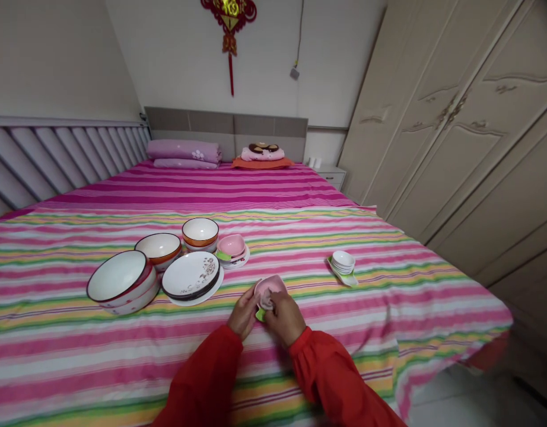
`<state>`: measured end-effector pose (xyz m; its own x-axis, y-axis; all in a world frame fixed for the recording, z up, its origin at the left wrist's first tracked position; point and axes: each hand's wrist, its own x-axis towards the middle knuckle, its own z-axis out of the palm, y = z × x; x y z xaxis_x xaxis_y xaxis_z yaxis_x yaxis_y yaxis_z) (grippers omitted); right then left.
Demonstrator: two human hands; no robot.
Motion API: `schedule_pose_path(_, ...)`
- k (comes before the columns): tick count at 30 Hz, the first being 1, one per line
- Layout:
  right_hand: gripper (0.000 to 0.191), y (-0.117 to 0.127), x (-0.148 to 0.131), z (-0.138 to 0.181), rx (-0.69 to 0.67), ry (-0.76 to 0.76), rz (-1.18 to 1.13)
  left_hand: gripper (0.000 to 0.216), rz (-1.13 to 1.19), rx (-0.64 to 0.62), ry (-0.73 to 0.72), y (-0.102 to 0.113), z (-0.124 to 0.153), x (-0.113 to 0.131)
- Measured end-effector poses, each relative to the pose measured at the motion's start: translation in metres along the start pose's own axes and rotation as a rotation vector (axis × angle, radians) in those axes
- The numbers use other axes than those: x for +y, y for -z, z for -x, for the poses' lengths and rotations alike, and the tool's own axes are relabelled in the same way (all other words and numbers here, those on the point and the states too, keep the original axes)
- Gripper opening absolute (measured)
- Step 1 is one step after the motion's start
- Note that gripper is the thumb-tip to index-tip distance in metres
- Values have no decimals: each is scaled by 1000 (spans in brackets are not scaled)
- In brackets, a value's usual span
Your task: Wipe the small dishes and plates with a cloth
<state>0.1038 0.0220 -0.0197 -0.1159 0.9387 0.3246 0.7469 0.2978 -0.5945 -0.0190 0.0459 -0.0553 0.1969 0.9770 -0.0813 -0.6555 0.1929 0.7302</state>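
My left hand (243, 312) is closed on the left rim of a small pink bowl (276, 283) with a green leaf-shaped handle (260, 314). The fingers of my right hand (286, 318) are bunched together inside this bowl, against something pale and crumpled (266, 298) whose kind I cannot make out. Beyond my left hand, another pink bowl (231, 244) with a green handle rests on small white plates (242, 259). To the right stand several stacked small white bowls (344, 258) on a green-and-white leaf-shaped dish (350, 279).
Large bowl stacks (122, 279), (160, 246) and an orange-banded bowl (200, 232) stand at left beside stacked plates (192, 274). All lie on a striped bedsheet (309, 367). Folded bedding (184, 152) is by the headboard (269, 127); a wardrobe (451, 124) stands right.
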Motion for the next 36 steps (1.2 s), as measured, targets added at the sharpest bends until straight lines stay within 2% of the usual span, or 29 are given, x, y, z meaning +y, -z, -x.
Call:
schedule_pose_path(4, 13, -1, 0, -8, 255, -218, -396, 45, 18, 11, 32, -1, 1, 1)
schedule_pose_path(7, 24, -11, -2, -13, 331, -202, -479, 44, 0, 9, 22, -2, 0, 2)
schedule_pose_path(12, 37, -23, -2, -15, 135, 89, -478, 44, 9, 59, 1, -1, 0, 1)
schedule_pose_path(17, 15, 5, 0, -18, -178, 83, -154, 42, 12, -3, 31, 2, 0, 0)
schedule_pose_path(19, 16, 18, -2, -19, -158, 112, -16, 38, 15, 4, 30, 2, 0, -1)
schedule_pose_path(22, 24, 24, -6, -20, 37, 192, 132, 37, 22, 4, 10, 1, -1, 0)
schedule_pose_path(23, 25, 23, -6, -19, 64, 220, 175, 37, 21, 3, 6, 0, -1, 0)
schedule_pose_path(26, 18, 13, -4, -13, -2, 253, 308, 40, 10, 31, 2, -3, -1, 1)
schedule_pose_path(29, 12, 11, -3, -2, -90, 211, 387, 44, 11, 40, 12, -4, 1, 2)
schedule_pose_path(33, 29, 21, -1, 7, -203, 276, 353, 35, 25, 23, 22, -3, 2, 2)
schedule_pose_path(36, 39, 26, 1, 7, -199, 356, 330, 29, 47, 36, 16, -1, 0, 1)
